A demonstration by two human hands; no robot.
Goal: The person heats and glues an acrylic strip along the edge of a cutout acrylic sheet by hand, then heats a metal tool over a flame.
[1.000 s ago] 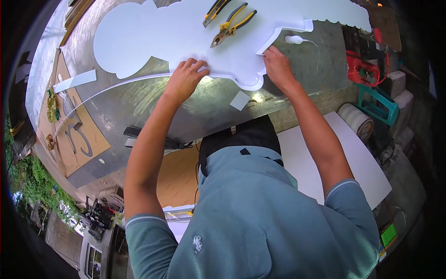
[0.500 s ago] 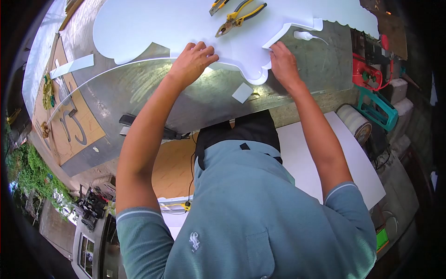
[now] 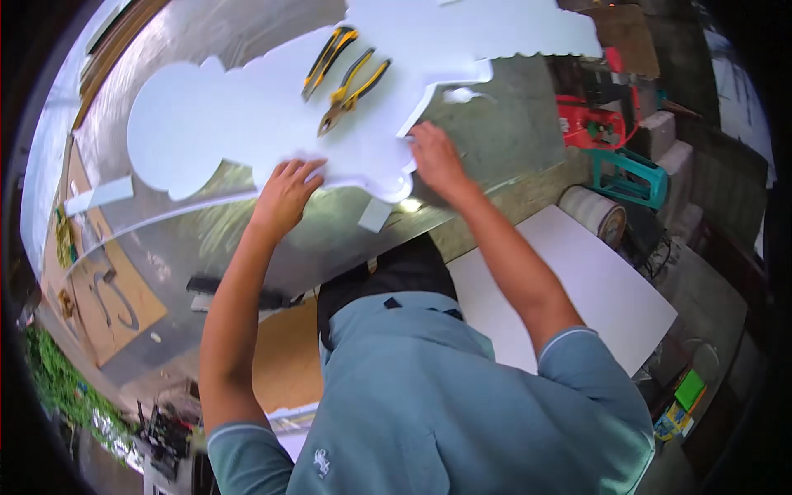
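**Both hands at the near edge of the white panel**

Landmark: the white panel, lying flat on the metal table. Its outline is curved and notched. A narrow white strip stands along part of its near edge; its long tail arcs away past the panel's left end, over the table and toward the brown board.

Left hand: half open, fingers bent and slightly spread, at the panel's near edge beside the strip. Whether the thumb grips the strip cannot be told.

Right hand: mostly closed, fingertips drawn together on the strip at the notch, to the right of the panel's rounded lobe. Exact finger contact is partly hidden.

On the panel: pliers, head toward the person and handles spread, with a yellow-and-black cutter just left of them.

Around the panel: a small white bottle, somewhat blurred, just off the right-hand edge; a small white square near the lobe, on the person's side; a flat white piece well off the left end, partly over the brown board.
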